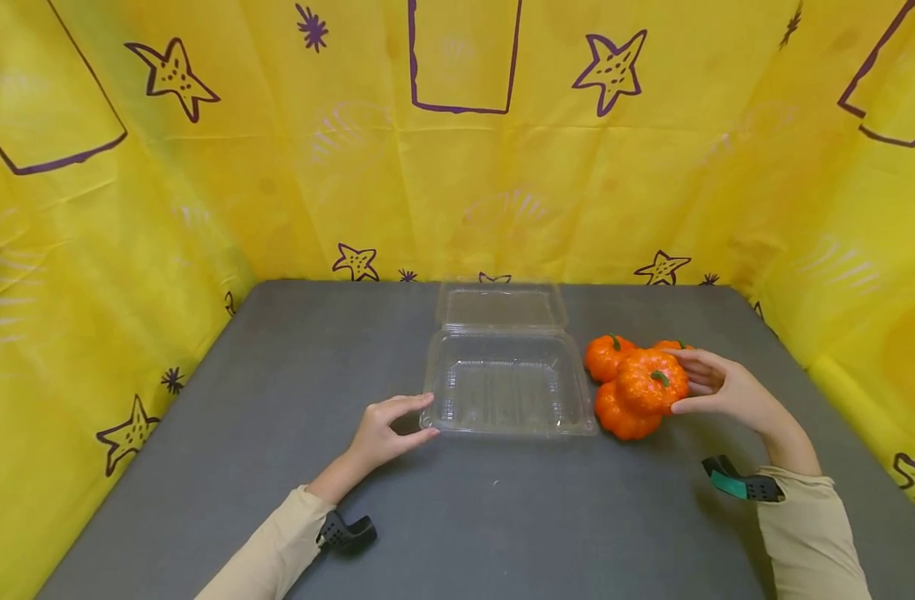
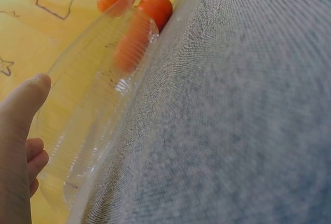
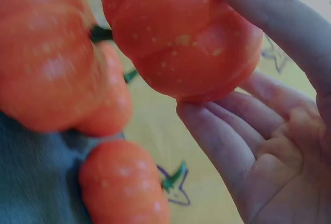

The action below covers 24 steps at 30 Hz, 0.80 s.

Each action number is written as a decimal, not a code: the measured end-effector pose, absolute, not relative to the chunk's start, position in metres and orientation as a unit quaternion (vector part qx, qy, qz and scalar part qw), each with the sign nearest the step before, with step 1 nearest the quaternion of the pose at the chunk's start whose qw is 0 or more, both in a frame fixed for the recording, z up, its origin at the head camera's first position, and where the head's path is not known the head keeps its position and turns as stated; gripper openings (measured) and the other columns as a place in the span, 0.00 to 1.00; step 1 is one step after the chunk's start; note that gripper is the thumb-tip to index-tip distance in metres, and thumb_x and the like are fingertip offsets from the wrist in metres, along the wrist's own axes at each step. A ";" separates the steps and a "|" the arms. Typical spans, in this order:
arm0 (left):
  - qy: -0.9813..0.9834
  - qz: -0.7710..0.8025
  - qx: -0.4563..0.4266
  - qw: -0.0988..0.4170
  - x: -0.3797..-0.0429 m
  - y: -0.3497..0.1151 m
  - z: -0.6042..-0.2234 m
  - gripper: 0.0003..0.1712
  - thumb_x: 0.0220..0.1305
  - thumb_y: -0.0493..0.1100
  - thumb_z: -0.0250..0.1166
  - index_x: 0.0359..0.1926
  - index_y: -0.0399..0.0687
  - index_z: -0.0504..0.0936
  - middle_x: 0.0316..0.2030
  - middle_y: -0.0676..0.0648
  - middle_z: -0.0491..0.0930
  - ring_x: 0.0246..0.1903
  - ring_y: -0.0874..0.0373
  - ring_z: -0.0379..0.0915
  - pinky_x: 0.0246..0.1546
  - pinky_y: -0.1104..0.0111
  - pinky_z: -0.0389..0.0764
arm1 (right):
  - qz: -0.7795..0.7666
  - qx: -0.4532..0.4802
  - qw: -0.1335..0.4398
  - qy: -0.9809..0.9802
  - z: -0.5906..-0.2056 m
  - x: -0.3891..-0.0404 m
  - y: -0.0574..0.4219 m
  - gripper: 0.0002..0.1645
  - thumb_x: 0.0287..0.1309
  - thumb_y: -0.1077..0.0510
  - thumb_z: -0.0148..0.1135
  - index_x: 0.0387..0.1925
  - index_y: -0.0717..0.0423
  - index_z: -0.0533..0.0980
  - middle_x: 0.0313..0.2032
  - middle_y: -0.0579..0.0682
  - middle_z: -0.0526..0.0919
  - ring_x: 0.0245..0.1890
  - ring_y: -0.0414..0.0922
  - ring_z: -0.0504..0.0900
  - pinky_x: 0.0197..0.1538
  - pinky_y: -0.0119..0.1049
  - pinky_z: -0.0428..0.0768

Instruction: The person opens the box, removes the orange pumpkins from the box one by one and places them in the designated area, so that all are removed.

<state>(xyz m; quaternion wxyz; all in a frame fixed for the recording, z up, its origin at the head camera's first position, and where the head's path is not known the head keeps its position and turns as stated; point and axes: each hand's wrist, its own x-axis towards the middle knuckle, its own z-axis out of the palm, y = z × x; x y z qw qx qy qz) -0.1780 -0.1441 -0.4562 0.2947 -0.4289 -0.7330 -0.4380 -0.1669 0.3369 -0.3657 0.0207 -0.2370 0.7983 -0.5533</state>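
My right hand [image 1: 716,387] holds a small orange toy pumpkin [image 1: 652,382] with a green stem, thumb on one side and fingers on the other. In the right wrist view the held pumpkin [image 3: 181,32] is up off the table, above three similar pumpkins [image 3: 121,182]. To the left, a clear plastic clamshell container [image 1: 502,421] lies with its lid [image 1: 502,307] folded back, nothing inside. My left hand [image 1: 386,429] is at its front left corner, thumb and fingers spread around the rim; the left wrist view shows the thumb [image 2: 33,97] right at the container's edge.
The three other pumpkins [image 1: 628,417] cluster at the container's right side, partly hidden by the held one. Yellow cloth [image 1: 457,192] with purple drawings hangs behind and beside the grey table [image 1: 292,358]. A black band [image 1: 738,482] sits on each wrist.
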 end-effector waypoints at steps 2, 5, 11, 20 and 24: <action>-0.732 -0.439 -0.429 0.295 -0.179 -0.143 -0.456 0.25 0.50 0.50 0.68 0.38 0.30 0.81 0.38 0.40 0.80 0.36 0.50 0.78 0.41 0.69 0.75 | -0.570 -0.246 0.029 0.784 -0.366 -0.167 0.345 0.35 0.41 0.79 0.62 0.55 0.61 0.67 0.48 0.36 0.74 0.46 0.31 0.74 0.44 0.24 0.73; -0.729 -0.438 -0.432 0.300 -0.180 -0.143 -0.457 0.25 0.49 0.50 0.68 0.38 0.30 0.81 0.37 0.39 0.80 0.36 0.49 0.78 0.41 0.69 0.75 | -0.582 -0.256 0.043 0.771 -0.367 -0.166 0.356 0.36 0.41 0.81 0.59 0.55 0.59 0.68 0.48 0.38 0.75 0.46 0.33 0.74 0.44 0.26 0.74; -0.728 -0.438 -0.435 0.299 -0.180 -0.143 -0.457 0.24 0.39 0.40 0.75 0.39 0.29 0.80 0.36 0.36 0.80 0.34 0.47 0.78 0.40 0.69 0.76 | -0.571 -0.263 0.065 0.775 -0.365 -0.162 0.372 0.35 0.43 0.81 0.57 0.55 0.60 0.67 0.47 0.41 0.77 0.45 0.36 0.76 0.42 0.28 0.75; -0.719 -0.442 -0.445 0.299 -0.165 -0.136 -0.429 0.24 0.33 0.31 0.75 0.38 0.29 0.80 0.33 0.32 0.79 0.32 0.43 0.78 0.37 0.66 0.77 | -0.580 -0.263 0.105 0.764 -0.366 -0.159 0.387 0.33 0.46 0.81 0.54 0.53 0.54 0.68 0.45 0.43 0.78 0.43 0.39 0.77 0.40 0.31 0.77; -0.717 -0.441 -0.447 0.303 -0.163 -0.136 -0.424 0.23 0.36 0.32 0.74 0.39 0.29 0.80 0.33 0.32 0.79 0.32 0.43 0.78 0.37 0.66 0.77 | -0.584 -0.269 0.118 0.757 -0.369 -0.160 0.391 0.33 0.47 0.81 0.53 0.53 0.54 0.67 0.45 0.44 0.79 0.43 0.39 0.78 0.41 0.31 0.77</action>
